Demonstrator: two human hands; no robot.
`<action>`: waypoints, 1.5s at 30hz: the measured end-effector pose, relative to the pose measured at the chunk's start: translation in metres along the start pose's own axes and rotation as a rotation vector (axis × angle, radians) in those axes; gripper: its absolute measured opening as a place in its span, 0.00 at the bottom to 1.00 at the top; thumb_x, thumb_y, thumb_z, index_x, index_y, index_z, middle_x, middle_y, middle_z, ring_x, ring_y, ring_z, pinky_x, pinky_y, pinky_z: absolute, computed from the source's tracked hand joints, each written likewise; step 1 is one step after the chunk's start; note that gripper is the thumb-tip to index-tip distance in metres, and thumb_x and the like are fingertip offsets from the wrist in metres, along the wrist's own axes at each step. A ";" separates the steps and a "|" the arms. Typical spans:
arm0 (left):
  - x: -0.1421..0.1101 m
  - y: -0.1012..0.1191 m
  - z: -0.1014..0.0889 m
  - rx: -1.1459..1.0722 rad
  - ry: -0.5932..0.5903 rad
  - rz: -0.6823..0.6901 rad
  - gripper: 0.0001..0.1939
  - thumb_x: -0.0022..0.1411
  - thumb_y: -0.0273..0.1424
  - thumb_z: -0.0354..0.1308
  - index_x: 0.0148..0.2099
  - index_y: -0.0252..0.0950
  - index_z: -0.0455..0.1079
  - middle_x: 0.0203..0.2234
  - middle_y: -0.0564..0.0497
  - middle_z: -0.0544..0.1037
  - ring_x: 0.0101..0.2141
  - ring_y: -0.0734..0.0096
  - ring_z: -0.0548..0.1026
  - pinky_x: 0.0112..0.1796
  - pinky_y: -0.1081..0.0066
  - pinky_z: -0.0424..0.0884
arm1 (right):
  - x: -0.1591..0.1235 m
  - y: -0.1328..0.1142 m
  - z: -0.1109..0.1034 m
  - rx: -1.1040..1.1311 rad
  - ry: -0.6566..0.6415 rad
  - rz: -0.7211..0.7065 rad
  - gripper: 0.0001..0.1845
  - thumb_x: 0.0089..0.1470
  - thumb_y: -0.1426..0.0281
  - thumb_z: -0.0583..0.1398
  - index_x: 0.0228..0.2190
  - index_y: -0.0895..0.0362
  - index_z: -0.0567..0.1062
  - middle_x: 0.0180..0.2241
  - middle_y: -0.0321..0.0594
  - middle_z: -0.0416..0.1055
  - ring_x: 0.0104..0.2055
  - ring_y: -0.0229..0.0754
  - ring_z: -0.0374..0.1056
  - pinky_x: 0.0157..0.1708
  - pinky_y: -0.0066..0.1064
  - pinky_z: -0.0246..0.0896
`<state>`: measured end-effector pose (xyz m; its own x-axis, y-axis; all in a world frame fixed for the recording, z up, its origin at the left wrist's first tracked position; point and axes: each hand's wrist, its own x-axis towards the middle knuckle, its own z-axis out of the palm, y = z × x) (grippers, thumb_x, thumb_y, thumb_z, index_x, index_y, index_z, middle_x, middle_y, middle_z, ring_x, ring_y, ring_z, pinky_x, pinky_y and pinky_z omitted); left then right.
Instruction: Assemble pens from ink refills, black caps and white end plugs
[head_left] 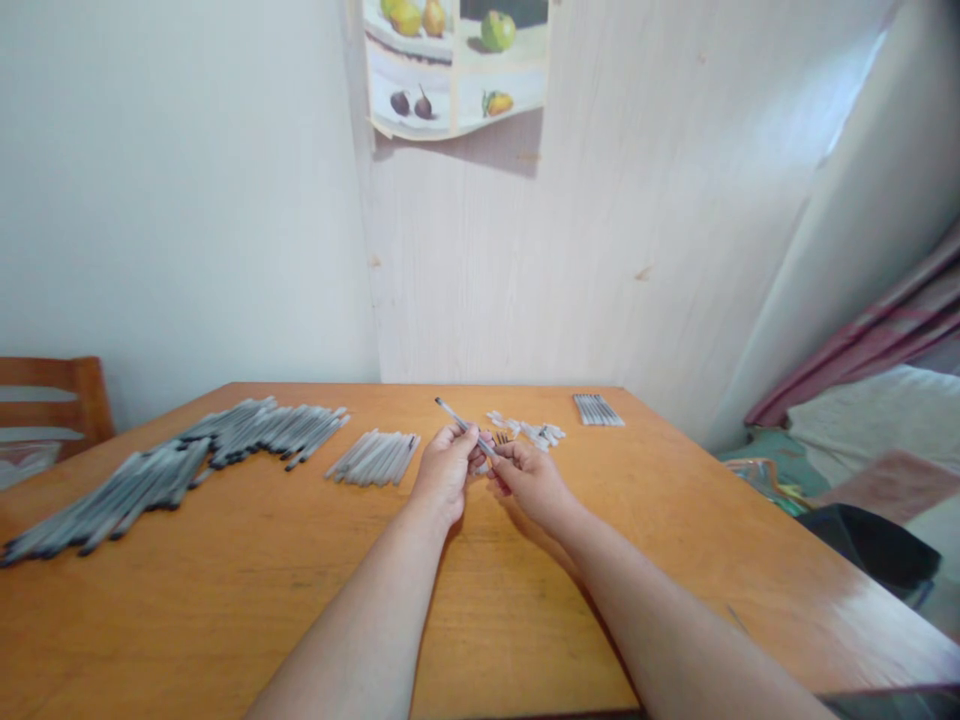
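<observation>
Both my hands are raised over the middle of the table, closed on one slim pen (454, 413) with a clear barrel and a dark end at its upper left. The pen slants down to the right. My left hand (448, 468) grips it around the middle, and my right hand (529, 477) pinches its lower right end. Just behind my hands lie small whitish caps (541, 434) and several short dark pieces (502, 437). Left of my left hand sits a bundle of pale clear tubes (375, 458). What my fingertips cover on the pen is hidden.
A large spread of dark-tipped pens (262, 430) covers the table's left side. A neat row of pens (598, 409) lies at the back right. The wooden table (525, 640) meets the wall behind. A chair (90, 400) stands left, a black bin (870, 545) right.
</observation>
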<state>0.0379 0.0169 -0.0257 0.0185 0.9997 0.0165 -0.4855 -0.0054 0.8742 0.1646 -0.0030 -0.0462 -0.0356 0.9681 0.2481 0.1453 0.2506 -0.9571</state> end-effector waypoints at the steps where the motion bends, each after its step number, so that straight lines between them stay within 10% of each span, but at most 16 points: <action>1: 0.000 0.000 0.000 -0.001 0.003 -0.002 0.08 0.58 0.31 0.62 0.38 0.36 0.67 0.30 0.49 0.80 0.30 0.75 0.78 0.35 0.75 0.71 | 0.000 -0.002 0.000 0.013 0.001 0.006 0.14 0.52 0.59 0.59 0.34 0.58 0.73 0.22 0.34 0.68 0.21 0.35 0.60 0.23 0.28 0.56; 20: 0.006 -0.012 -0.004 0.440 -0.061 0.255 0.07 0.52 0.31 0.63 0.37 0.38 0.74 0.29 0.49 0.79 0.30 0.68 0.74 0.32 0.73 0.67 | 0.011 -0.014 -0.030 0.080 0.266 -0.031 0.16 0.50 0.57 0.60 0.29 0.58 0.71 0.21 0.35 0.68 0.21 0.34 0.59 0.22 0.27 0.54; 32: -0.008 0.001 -0.010 1.478 -0.001 0.636 0.10 0.62 0.33 0.54 0.41 0.45 0.77 0.38 0.46 0.80 0.42 0.56 0.71 0.44 0.61 0.58 | 0.013 -0.014 -0.039 0.030 0.250 -0.032 0.20 0.51 0.53 0.60 0.26 0.58 0.71 0.22 0.36 0.70 0.21 0.34 0.59 0.22 0.27 0.54; 45: -0.009 0.005 -0.012 1.589 0.047 0.659 0.12 0.62 0.34 0.53 0.42 0.46 0.77 0.38 0.45 0.79 0.44 0.53 0.69 0.44 0.58 0.55 | 0.013 -0.013 -0.042 -0.127 0.135 0.037 0.13 0.50 0.62 0.58 0.22 0.58 0.70 0.20 0.35 0.69 0.20 0.33 0.58 0.20 0.25 0.48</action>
<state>0.0246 0.0079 -0.0271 0.1490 0.8191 0.5540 0.8741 -0.3710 0.3135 0.2039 0.0059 -0.0247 0.1038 0.9655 0.2388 0.2675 0.2042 -0.9417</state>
